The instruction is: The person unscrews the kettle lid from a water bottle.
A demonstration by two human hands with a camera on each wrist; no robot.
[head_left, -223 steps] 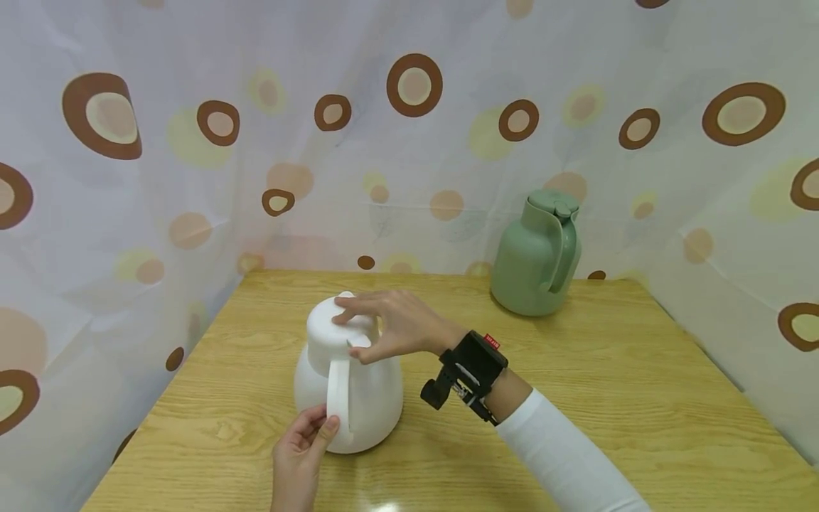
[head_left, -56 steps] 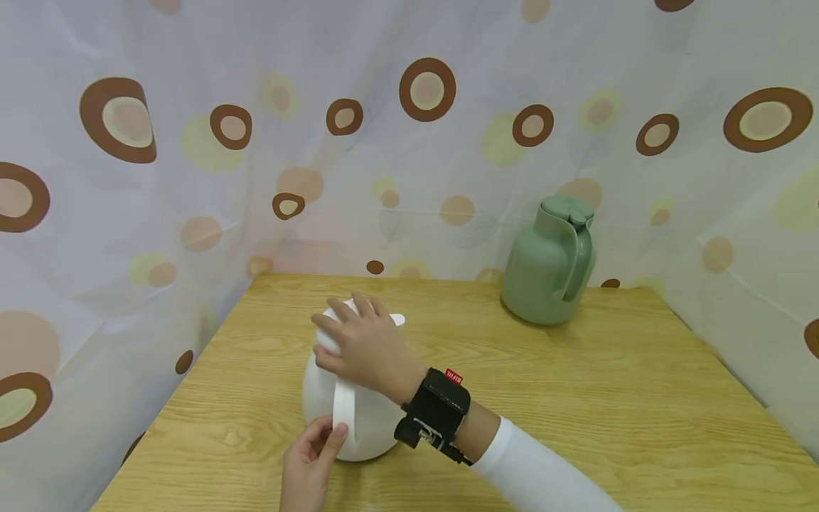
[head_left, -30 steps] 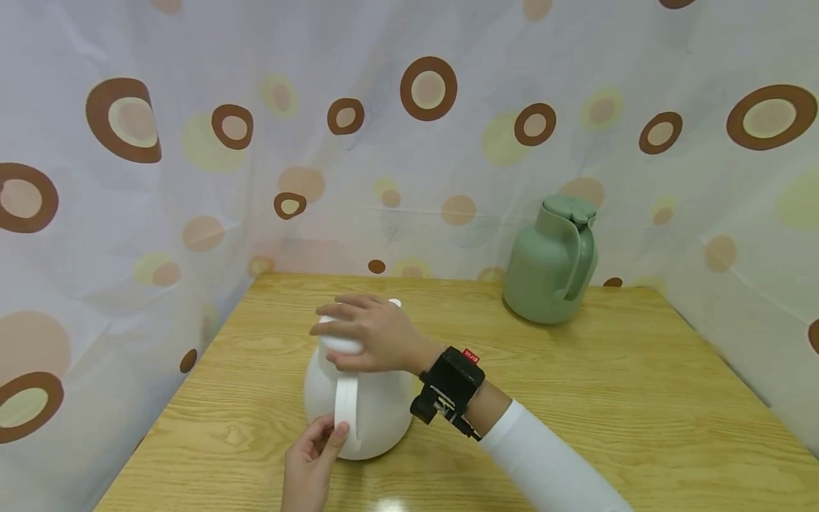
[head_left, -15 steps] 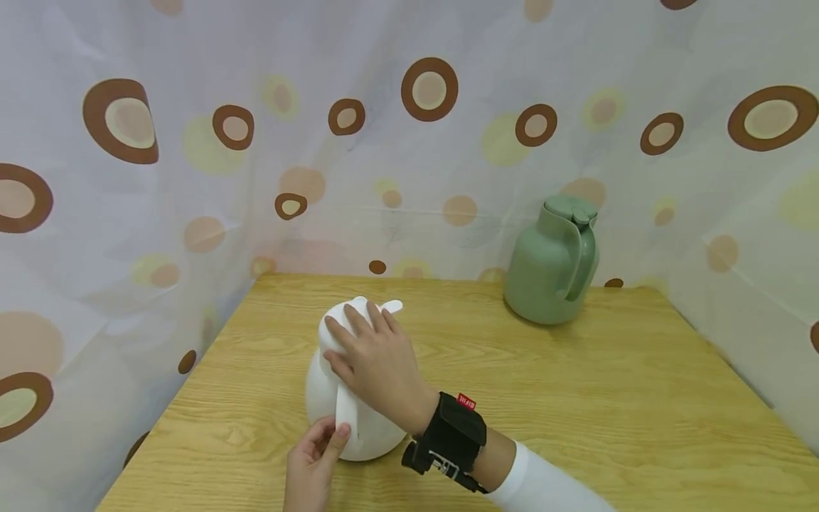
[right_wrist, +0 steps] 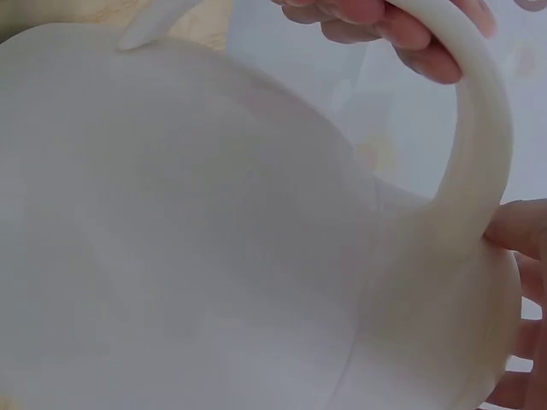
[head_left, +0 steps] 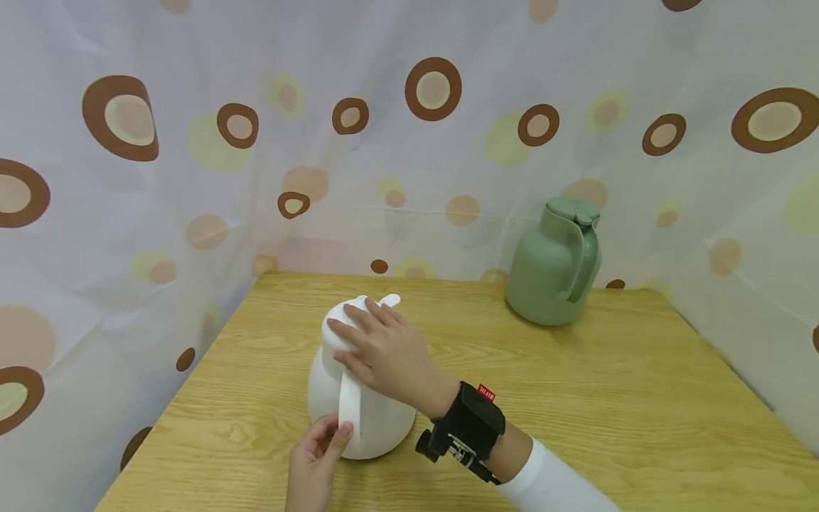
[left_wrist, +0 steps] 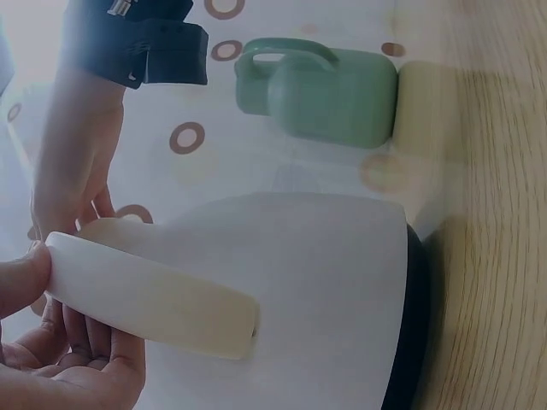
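Note:
A white thermos jug stands upright on the wooden table, its handle toward me. My left hand pinches the lower part of that handle between thumb and fingers. Over the jug's lid lies my right hand, fingers across the top and thumb at the near side. A white tab sticks out from the lid past the fingers, toward the back right. The right wrist view shows the right thumb by the handle's upper end and the other fingers round the lid's far side.
A green thermos jug stands at the table's back right, its lid on. Patterned white sheeting hangs behind and at both sides of the wooden table. A black camera strap sits on the right wrist.
Over several seconds the lid's tab has swung from near the handle to the back right. The right hand has turned back and forth on the lid; the left keeps its hold on the handle.

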